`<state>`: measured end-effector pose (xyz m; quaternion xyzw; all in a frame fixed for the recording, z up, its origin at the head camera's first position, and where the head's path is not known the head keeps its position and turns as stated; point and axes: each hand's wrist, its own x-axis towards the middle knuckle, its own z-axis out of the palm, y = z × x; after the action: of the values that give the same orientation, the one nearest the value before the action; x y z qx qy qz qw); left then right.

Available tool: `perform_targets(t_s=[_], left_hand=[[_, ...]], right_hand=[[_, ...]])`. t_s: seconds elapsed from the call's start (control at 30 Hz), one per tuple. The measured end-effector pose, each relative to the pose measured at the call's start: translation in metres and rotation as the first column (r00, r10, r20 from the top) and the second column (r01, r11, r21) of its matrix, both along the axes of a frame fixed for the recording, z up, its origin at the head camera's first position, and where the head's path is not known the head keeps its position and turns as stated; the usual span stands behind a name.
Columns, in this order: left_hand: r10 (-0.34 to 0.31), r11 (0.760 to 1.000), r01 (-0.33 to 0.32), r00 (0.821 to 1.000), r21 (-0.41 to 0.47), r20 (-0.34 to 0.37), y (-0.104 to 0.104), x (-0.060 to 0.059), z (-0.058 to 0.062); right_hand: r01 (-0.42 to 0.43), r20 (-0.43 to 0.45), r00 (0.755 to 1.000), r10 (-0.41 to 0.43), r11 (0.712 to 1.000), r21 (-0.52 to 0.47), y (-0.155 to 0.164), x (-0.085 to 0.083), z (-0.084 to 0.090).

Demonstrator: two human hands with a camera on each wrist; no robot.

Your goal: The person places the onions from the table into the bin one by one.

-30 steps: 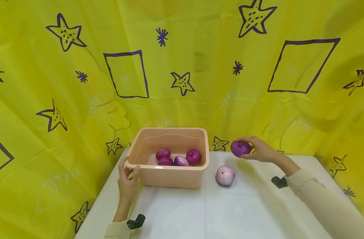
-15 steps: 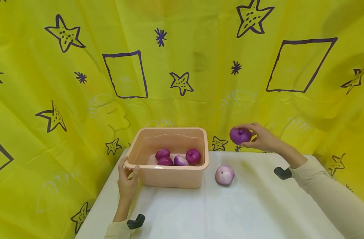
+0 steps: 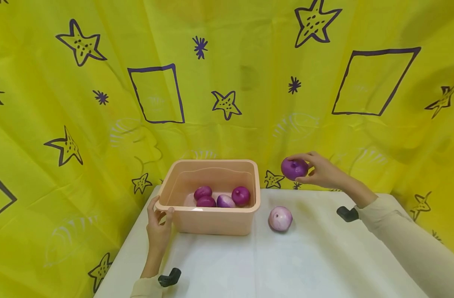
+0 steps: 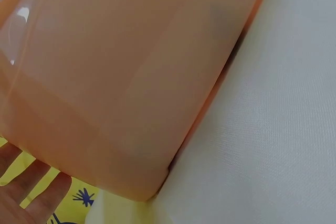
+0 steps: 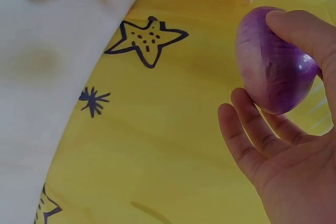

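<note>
Right hand (image 3: 320, 170) fingers clamped on purple onion (image 3: 294, 168) above table edge, left hand (image 3: 158, 227) gripping tub (image 3: 212, 219) rim

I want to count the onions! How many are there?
6. Four lie in the tub. One pale onion sits on the table. The right hand holds one in the air. More may hide behind the tub's wall.

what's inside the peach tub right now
Four purple onions lie together on the floor of the peach tub, toward its right. The near wall hides the front strip of the floor, so anything lying there cannot be seen.
</note>
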<state>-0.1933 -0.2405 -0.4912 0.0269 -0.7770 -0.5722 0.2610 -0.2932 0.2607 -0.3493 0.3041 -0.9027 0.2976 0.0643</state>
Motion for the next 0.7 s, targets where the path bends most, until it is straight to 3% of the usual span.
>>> perform_targets(t_s=[0.33,0.7], left_hand=[[0.015,1.0,-0.015,0.999,0.001,0.048,-0.002,0.002,0.0],[-0.012,1.0,0.011,1.0,0.02,0.012,0.0,0.001,0.0]], right_hand=[[-0.079,-0.008,0.997,0.079,0.996,0.028,-0.042,-0.014,0.019],[-0.169,0.012,0.986,0.169,0.983,0.065,-0.103,-0.026,0.031]])
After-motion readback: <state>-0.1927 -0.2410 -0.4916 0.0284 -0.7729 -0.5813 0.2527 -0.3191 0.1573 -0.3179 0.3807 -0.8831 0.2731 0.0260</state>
